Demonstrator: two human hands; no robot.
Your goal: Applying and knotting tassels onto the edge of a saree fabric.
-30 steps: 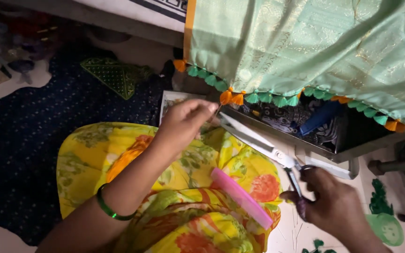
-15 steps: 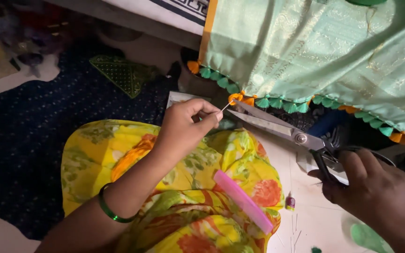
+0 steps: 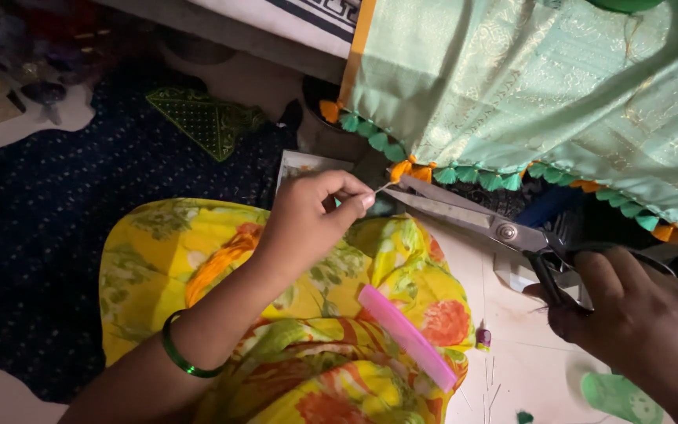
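The left hand (image 3: 308, 224) pinches a thread (image 3: 384, 187) from an orange tassel (image 3: 406, 169) on the green cloth (image 3: 543, 86). The right hand (image 3: 637, 322) grips scissors (image 3: 472, 216), blades at the thread, not yet cut.

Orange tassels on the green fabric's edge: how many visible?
3: orange tassel at the left corner, one by the scissor tips, one far right. A fourth may sit mid-edge, unclear.

Dim light falls on a pale floor (image 3: 527, 369), partly covered by a dark blue dotted cloth (image 3: 56, 235) at left.
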